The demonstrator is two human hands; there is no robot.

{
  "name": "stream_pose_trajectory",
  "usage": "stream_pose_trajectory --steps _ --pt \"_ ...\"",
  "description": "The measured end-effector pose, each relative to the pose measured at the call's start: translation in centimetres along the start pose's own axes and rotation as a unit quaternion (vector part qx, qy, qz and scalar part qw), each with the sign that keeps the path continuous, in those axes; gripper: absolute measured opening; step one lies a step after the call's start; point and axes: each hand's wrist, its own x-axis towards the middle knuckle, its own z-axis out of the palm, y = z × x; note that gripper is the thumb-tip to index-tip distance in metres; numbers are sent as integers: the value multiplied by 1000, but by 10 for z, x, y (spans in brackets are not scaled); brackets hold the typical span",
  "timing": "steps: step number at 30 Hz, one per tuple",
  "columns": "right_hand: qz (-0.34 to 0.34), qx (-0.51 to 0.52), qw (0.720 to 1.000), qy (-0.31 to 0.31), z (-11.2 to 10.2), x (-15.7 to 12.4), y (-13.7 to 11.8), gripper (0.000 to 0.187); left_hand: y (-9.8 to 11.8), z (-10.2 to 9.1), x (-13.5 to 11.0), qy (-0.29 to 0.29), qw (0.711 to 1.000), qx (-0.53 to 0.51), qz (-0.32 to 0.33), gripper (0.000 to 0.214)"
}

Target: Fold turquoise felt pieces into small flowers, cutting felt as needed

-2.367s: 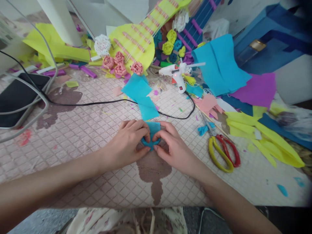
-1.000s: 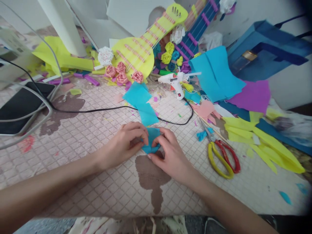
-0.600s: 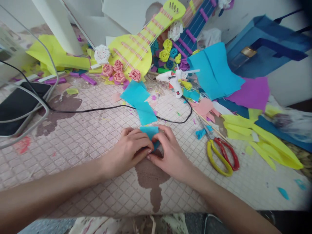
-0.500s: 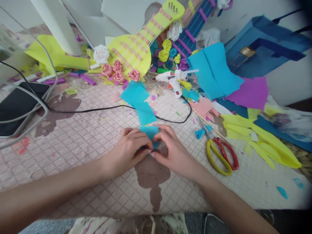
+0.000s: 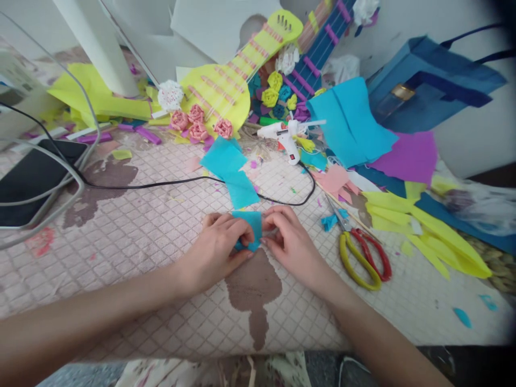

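A small piece of blue crepe paper (image 5: 250, 221) is between my hands at the middle of the table. My left hand (image 5: 220, 242) is closed on its left and lower part, with thumb and bent fingers pinching it. My right hand (image 5: 292, 244) is curled at the paper's right edge, its thumb tip and fingers drawn together there. The exact grip of the right fingertips is hard to see. Just beyond lie more blue crepe paper pieces (image 5: 241, 188). Scissors (image 5: 360, 258) with one yellow and one red handle rest to the right of my right hand.
A white glue gun (image 5: 288, 142) trails a black cord (image 5: 161, 184) across the cloth. Behind stands a yellow paper guitar (image 5: 226, 88) with pink paper roses (image 5: 197, 130). A phone (image 5: 36, 183) lies left; yellow paper strips (image 5: 427, 226) and a blue bag (image 5: 427, 86) are right.
My right fingers have shifted right, from the paper's lower middle to its right edge. My left hand keeps its hold. The view has tilted slightly.
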Motion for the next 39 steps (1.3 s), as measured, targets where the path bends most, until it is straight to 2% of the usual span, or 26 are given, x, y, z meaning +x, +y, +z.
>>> stream_pose_trajectory --steps 4,9,11,16,20,23,26,29,33,39 --pt "-4 14 1000 4 -4 2 4 22 -2 0 2 -12 1000 5 -6 13" --pt "25 11 998 48 0 4 5 4 -4 -3 4 -35 999 8 -2 12" --pt "26 -4 998 53 2 7 4 8 -4 -3 5 -41 999 15 -2 11" --pt "-4 -45 999 9 -2 19 4 28 -3 -3 7 -39 999 16 -19 15" --pt "9 -30 999 -26 -8 24 7 37 1 -3 8 -23 998 -7 -51 18" --pt "9 -13 999 -44 -10 22 8 37 2 -5 7 -6 996 -59 -69 20" --pt "4 -6 999 -40 -10 19 9 31 -1 -6 3 44 987 -129 -86 13" --pt "5 1 999 -41 -9 16 11 26 -6 -7 -1 66 993 -72 -64 13" --pt "1 12 999 -41 -9 14 11 25 -11 -8 -4 28 998 45 -28 12" --pt "11 -24 1000 -8 -5 19 9 18 -12 -12 2 16 998 22 -51 17"
